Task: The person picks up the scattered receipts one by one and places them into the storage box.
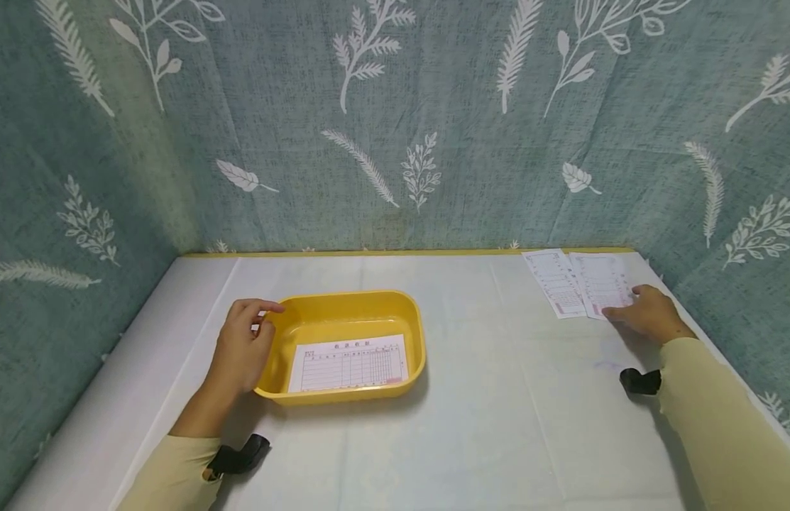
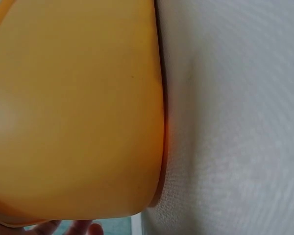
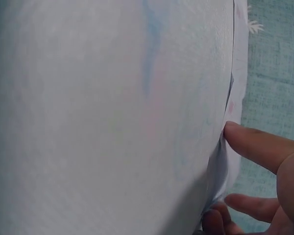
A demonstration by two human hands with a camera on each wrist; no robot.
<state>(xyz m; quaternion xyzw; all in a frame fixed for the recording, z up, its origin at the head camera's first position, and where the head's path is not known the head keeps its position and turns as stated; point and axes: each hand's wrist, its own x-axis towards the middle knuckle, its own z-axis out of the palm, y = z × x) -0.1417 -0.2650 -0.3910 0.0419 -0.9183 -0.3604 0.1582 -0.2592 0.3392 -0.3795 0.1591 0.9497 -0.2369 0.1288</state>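
A yellow tray [image 1: 343, 397] holds a printed form [image 1: 353, 365] lying flat inside it. My left hand [image 1: 244, 348] is at the tray's left end, its fingers curled over the rim; the left wrist view has the tray wall [image 2: 78, 107] up close, with fingertips [image 2: 81, 227] at the bottom edge. Two printed slips lie at the back right, the left slip [image 1: 554, 280] beside the right slip [image 1: 600, 280]. My right hand [image 1: 650, 312] pinches the right slip's near right edge; in the right wrist view the slip [image 3: 218, 171] bends up between thumb [image 3: 257, 147] and fingers.
A white cloth [image 1: 471, 426] covers the table. Green patterned fabric [image 1: 395, 156] rises behind it and at both sides. Black straps with small devices are on both wrists, the right one [image 1: 640, 382] close above the cloth.
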